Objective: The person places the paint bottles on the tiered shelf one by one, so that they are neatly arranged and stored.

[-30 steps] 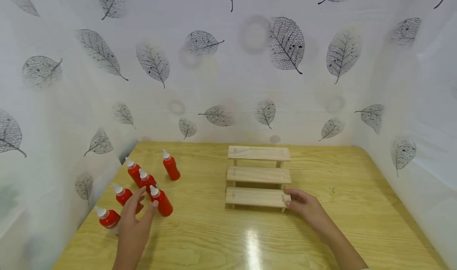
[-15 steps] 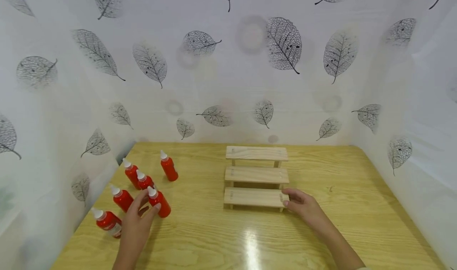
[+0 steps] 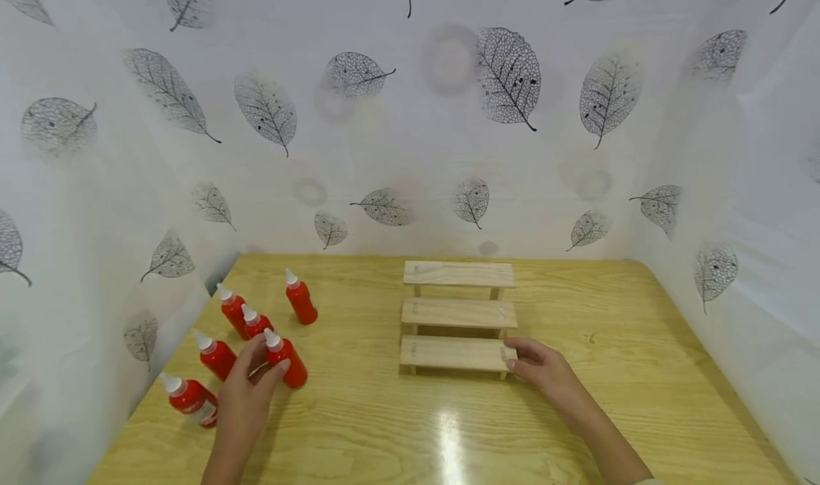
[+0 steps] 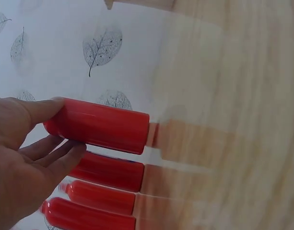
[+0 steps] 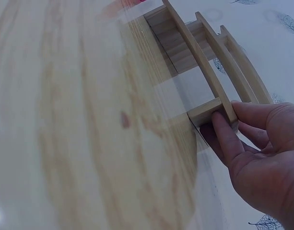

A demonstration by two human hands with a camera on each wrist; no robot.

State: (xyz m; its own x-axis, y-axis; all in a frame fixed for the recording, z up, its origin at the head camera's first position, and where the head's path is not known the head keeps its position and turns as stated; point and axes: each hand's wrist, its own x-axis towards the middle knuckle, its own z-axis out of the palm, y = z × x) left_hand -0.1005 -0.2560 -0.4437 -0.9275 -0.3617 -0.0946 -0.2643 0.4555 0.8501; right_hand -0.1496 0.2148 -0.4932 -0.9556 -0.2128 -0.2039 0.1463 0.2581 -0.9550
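Note:
My left hand (image 3: 243, 399) pinches a red squeeze bottle (image 3: 288, 362) with a white pointed cap, at the front right of a cluster of similar bottles. In the left wrist view, the thumb lies on one side of that bottle (image 4: 103, 124) and the fingers on the other; whether its base touches the table cannot be told. A three-step wooden stand (image 3: 458, 314) stands upright near the table's middle. My right hand (image 3: 547, 374) grips the right end of its lowest step, which the right wrist view shows between thumb and fingers (image 5: 226, 136).
Close around the left hand stand more red bottles, such as one with a pale label (image 3: 194, 402) and one just behind (image 3: 258, 322). Another bottle (image 3: 301, 300) stands apart farther back. Leaf-print cloth (image 3: 410, 136) walls the wooden table (image 3: 359, 428) at the back and sides.
My left hand has come to the front-right bottle, and its thumb and fingers have closed on it. The right hand stays on the stand. The head view has shifted slightly.

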